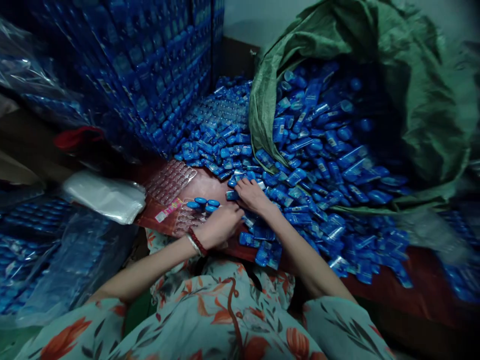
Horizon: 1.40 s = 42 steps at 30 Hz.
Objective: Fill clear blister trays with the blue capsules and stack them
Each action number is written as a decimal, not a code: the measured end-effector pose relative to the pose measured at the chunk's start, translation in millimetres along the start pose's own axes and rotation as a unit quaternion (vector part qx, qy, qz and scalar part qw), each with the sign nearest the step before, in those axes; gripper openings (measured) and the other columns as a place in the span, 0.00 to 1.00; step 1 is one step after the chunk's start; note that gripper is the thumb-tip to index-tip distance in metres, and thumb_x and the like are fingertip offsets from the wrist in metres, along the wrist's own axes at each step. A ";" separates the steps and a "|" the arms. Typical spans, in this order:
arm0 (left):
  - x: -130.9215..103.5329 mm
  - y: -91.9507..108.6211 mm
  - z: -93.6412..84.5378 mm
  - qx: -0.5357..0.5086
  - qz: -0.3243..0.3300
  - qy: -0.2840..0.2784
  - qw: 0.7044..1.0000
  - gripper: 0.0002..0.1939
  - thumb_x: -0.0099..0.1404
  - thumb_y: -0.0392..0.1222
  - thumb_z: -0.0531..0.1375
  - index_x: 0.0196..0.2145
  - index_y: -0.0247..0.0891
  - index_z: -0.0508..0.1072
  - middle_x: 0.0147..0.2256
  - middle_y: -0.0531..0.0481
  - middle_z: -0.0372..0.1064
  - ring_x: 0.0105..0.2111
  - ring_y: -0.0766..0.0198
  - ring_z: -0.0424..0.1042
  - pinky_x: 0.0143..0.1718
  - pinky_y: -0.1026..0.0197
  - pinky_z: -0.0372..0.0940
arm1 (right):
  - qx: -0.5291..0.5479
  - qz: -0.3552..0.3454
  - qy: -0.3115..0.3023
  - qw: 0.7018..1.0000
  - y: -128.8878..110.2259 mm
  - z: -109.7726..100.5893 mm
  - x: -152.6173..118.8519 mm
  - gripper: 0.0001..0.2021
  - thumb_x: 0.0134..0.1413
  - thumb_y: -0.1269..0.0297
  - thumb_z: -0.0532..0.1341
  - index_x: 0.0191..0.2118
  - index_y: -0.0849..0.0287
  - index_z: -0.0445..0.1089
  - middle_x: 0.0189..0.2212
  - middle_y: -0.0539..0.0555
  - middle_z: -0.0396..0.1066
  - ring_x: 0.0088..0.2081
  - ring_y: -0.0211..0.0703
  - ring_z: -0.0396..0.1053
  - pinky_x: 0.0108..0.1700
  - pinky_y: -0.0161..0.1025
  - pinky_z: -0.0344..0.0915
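My left hand (pixel 222 226), with a dark red beaded bracelet and a pale bangle at the wrist, has its fingers curled together over a clear plastic tray (pixel 184 220). Whatever those fingers hold is hidden. Several small blue bottles (pixel 200 201) sit in the tray's cavities beside this hand. My right hand (pixel 254 196) is at the near edge of a heap of small blue bottles (pixel 296 200). Its fingers are bent around one small blue bottle (pixel 232 195), partly covered by the fingertips. The two hands are close together.
A large green woven sack (pixel 262 100) lies mouth-open at right, spilling blue bottles. Tall stacks of filled blue packs (pixel 150 65) stand at back left. Another clear tray (pixel 170 181), a pink label strip (pixel 168 210) and folded clear plastic bags (pixel 105 196) lie at left.
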<state>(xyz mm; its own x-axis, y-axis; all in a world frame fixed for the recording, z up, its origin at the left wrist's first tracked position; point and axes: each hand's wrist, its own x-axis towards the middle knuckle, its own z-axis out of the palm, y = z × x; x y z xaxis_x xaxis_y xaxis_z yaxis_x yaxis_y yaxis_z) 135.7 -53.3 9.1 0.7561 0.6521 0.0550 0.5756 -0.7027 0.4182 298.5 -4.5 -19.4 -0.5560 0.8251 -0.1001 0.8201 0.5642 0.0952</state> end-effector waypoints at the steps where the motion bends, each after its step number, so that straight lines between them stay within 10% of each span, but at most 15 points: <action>1: 3.6 9.2 14.7 0.018 -0.005 -0.020 1.000 0.06 0.65 0.35 0.52 0.38 0.33 0.68 0.39 0.41 0.67 0.38 0.58 0.67 0.38 0.56 0.65 | 0.013 0.005 0.009 1.000 4.4 0.3 -2.2 0.10 0.56 0.69 0.54 0.43 0.66 0.67 0.42 0.62 0.67 0.46 0.52 0.60 0.44 0.46 0.57; 6: 24.6 20.2 60.6 0.104 -0.064 -0.033 0.992 0.16 0.64 0.30 0.49 0.50 0.32 0.62 0.45 0.38 0.65 0.45 0.53 0.64 0.43 0.52 0.62 | 0.221 0.099 0.154 0.958 14.7 0.6 -33.0 0.09 0.59 0.65 0.53 0.43 0.60 0.66 0.40 0.58 0.69 0.45 0.49 0.63 0.45 0.45 0.59; 9: 30.9 10.2 61.3 0.095 -0.067 -0.026 0.993 0.15 0.66 0.30 0.46 0.48 0.32 0.64 0.44 0.37 0.67 0.45 0.53 0.65 0.43 0.51 0.61 | 0.442 0.225 0.269 0.826 2.0 4.5 -54.4 0.12 0.56 0.59 0.56 0.44 0.57 0.63 0.38 0.55 0.70 0.38 0.45 0.68 0.39 0.41 0.64; 13: 19.3 2.7 50.3 0.017 -0.079 -0.012 0.997 0.11 0.68 0.34 0.47 0.44 0.33 0.66 0.41 0.41 0.68 0.42 0.56 0.67 0.43 0.53 0.63 | 0.662 0.321 0.263 0.624 -22.1 12.9 -74.9 0.22 0.52 0.53 0.58 0.49 0.55 0.55 0.31 0.49 0.70 0.22 0.38 0.67 0.21 0.34 0.61; 16: -5.3 3.4 38.1 -0.113 -0.093 0.047 0.988 0.10 0.69 0.39 0.48 0.42 0.35 0.66 0.40 0.44 0.68 0.41 0.59 0.68 0.43 0.57 0.64 | 0.685 0.353 0.252 0.585 -29.5 13.9 -86.8 0.24 0.50 0.52 0.60 0.51 0.55 0.56 0.29 0.48 0.69 0.20 0.36 0.65 0.18 0.33 0.59; 23: -95.9 1.1 6.0 -0.215 -0.138 0.148 0.955 0.11 0.67 0.40 0.52 0.46 0.39 0.67 0.41 0.46 0.69 0.41 0.62 0.69 0.43 0.60 0.66 | 0.560 0.201 0.153 0.789 -42.0 -3.5 -100.7 0.18 0.56 0.58 0.58 0.52 0.52 0.65 0.50 0.53 0.68 0.50 0.46 0.66 0.52 0.45 0.61; 28: -130.2 -28.4 1.1 -0.147 -0.204 0.254 0.934 0.09 0.65 0.39 0.56 0.43 0.37 0.68 0.37 0.48 0.70 0.37 0.65 0.70 0.41 0.62 0.66 | 0.504 0.194 0.154 0.827 -81.8 4.4 -76.2 0.16 0.55 0.60 0.59 0.50 0.56 0.63 0.38 0.52 0.72 0.33 0.41 0.70 0.36 0.38 0.69; 32: -123.4 -53.0 5.9 -0.105 -0.200 0.288 0.931 0.10 0.65 0.39 0.54 0.45 0.37 0.67 0.38 0.48 0.69 0.39 0.63 0.70 0.42 0.60 0.67 | 0.408 0.078 0.227 0.881 -98.7 12.8 -51.8 0.13 0.60 0.67 0.53 0.50 0.57 0.64 0.45 0.57 0.68 0.50 0.44 0.66 0.50 0.41 0.66; 42: -113.4 -71.7 21.8 0.009 -0.071 0.149 0.986 0.17 0.67 0.32 0.46 0.51 0.37 0.64 0.45 0.43 0.65 0.46 0.58 0.66 0.45 0.54 0.66 | 0.149 -0.008 0.166 0.975 -99.1 3.9 -39.3 0.16 0.61 0.74 0.47 0.49 0.61 0.67 0.39 0.59 0.68 0.42 0.43 0.68 0.40 0.37 0.69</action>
<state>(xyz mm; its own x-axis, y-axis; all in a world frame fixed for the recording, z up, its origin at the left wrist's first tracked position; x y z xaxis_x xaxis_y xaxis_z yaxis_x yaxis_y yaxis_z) 15.5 -83.1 -46.9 0.5438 0.7976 0.2611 0.6767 -0.6008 0.4256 239.6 -92.9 -28.8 -0.5412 0.8081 0.2324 0.7865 0.5843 -0.2001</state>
